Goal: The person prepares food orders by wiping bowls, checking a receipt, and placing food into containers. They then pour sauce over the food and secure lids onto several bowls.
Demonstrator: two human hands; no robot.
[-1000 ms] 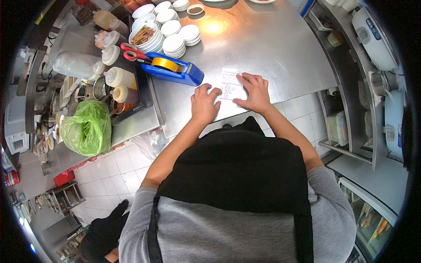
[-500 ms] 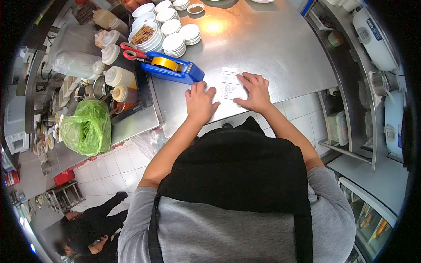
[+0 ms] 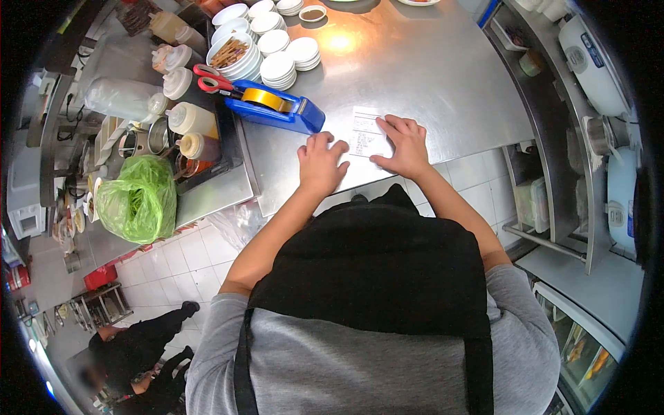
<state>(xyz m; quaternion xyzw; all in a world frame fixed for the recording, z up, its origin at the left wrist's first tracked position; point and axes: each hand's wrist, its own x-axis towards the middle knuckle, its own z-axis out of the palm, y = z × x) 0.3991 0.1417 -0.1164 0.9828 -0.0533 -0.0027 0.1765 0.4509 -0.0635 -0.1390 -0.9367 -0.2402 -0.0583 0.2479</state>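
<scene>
A white printed receipt (image 3: 366, 133) lies flat on the steel counter (image 3: 456, 90). My right hand (image 3: 403, 146) rests at its right side, fingers spread, with thumb and fingertips on or over the paper's edge. To the left of the paper, my left hand (image 3: 321, 164) touches the counter with its fingers apart and nothing in them. Just beyond the left fingertips stands a blue tape dispenser (image 3: 301, 114) with a roll of yellow tape (image 3: 266, 100). Red-handled scissors (image 3: 213, 79) sit at the dispenser's far left end.
Stacks of small white dishes (image 3: 278, 69) and a bowl of brown sticks (image 3: 228, 54) stand at the back left. Sauce bottles (image 3: 192, 119) and a green plastic bag (image 3: 138, 199) line the left side. Shelving (image 3: 553, 173) is on the right. A person in black (image 3: 138, 353) is at lower left.
My left hand has shifted slightly right, a little away from the tape dispenser. My right hand stays by the receipt. The person at lower left has changed posture.
</scene>
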